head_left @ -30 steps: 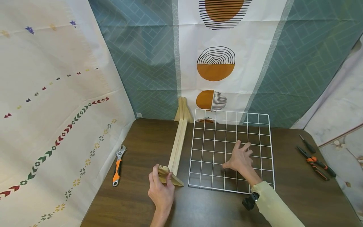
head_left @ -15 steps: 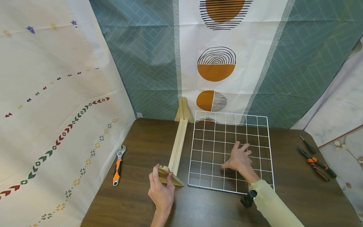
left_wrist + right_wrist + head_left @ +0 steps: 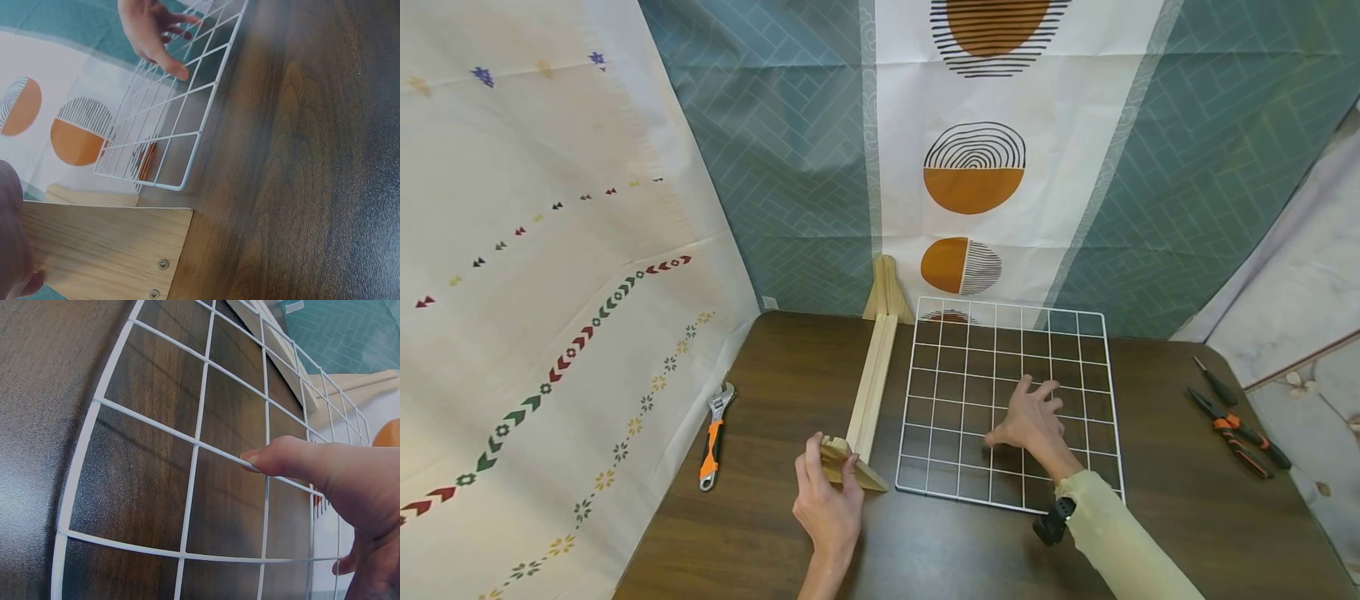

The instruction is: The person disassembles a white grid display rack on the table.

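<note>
A pale wooden stand has a long rail (image 3: 871, 383) running away from me, with a far end board (image 3: 887, 292) and a near end board (image 3: 850, 467). My left hand (image 3: 830, 500) grips the near board from above, thumb on one side and fingers on the other. Two metal screws show low on that board (image 3: 112, 244) in the left wrist view. To its right my right hand (image 3: 1030, 421) holds a white wire grid panel (image 3: 966, 400) with spread fingers. Its thumb lies on one wire in the right wrist view. The panel leans, far edge raised above the table.
An adjustable wrench (image 3: 715, 433) with orange grips lies at the table's left. Orange-and-black pliers (image 3: 1238, 433) and a dark screwdriver (image 3: 1216, 383) lie at the right. A patterned curtain (image 3: 970, 150) hangs behind the table's back edge.
The grid panel's far edge has sunk a little and its right side has shifted slightly left, along with my right hand. My left hand keeps its hold on the near wooden board.
</note>
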### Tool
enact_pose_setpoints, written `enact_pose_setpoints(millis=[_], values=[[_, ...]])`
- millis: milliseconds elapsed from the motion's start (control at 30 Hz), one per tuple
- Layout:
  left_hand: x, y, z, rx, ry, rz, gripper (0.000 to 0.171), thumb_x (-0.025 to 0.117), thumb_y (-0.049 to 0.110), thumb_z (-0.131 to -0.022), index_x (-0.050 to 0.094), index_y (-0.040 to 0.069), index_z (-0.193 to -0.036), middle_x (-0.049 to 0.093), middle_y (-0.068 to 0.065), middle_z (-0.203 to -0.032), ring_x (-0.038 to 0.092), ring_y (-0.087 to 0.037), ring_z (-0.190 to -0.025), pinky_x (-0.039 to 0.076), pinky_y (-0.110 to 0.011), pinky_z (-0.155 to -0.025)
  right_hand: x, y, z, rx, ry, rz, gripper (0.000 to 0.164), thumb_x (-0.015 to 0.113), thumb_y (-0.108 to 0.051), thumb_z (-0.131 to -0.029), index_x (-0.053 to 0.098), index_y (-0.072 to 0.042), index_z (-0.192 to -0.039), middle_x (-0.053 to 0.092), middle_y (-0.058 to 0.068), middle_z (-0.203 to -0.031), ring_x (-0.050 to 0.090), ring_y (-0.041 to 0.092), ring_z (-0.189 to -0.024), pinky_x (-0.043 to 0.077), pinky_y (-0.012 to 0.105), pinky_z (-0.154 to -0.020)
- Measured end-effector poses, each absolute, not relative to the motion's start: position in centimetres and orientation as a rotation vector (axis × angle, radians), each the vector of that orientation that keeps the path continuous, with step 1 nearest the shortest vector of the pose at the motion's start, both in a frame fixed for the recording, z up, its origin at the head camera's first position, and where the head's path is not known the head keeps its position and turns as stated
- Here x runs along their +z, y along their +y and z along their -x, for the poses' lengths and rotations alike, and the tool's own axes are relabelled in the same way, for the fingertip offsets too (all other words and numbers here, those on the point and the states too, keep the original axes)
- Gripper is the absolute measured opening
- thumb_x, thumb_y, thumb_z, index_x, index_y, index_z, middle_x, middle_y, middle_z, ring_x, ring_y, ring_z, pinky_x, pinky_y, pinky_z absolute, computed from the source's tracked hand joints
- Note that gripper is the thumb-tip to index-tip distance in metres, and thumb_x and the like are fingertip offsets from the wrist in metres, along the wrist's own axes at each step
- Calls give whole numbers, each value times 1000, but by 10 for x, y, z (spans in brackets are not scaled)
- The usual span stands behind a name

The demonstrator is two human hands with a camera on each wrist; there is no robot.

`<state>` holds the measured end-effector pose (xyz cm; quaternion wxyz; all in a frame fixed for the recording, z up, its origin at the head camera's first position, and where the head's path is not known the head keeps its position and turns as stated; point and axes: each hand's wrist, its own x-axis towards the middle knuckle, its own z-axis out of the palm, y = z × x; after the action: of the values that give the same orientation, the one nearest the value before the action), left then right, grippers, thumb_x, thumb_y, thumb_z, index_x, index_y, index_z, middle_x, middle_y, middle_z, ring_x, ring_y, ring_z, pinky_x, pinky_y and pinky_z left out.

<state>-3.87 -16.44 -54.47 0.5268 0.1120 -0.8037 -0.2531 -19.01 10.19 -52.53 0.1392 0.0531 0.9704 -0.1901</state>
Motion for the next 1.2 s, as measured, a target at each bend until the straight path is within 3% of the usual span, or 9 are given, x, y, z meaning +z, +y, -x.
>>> enact_pose_setpoints(millis=[1200], values=[[-545,-165,39,-605,-1907,-266,58,63,51,-94,59,5,-128,60,-15,-93,55,-34,-52,39,-46,-36,-540,98,200,-504,2709,-157,142,97,-39,-56,5,13,-151,-7,50,-143,21,70,-124,40,73,-85]])
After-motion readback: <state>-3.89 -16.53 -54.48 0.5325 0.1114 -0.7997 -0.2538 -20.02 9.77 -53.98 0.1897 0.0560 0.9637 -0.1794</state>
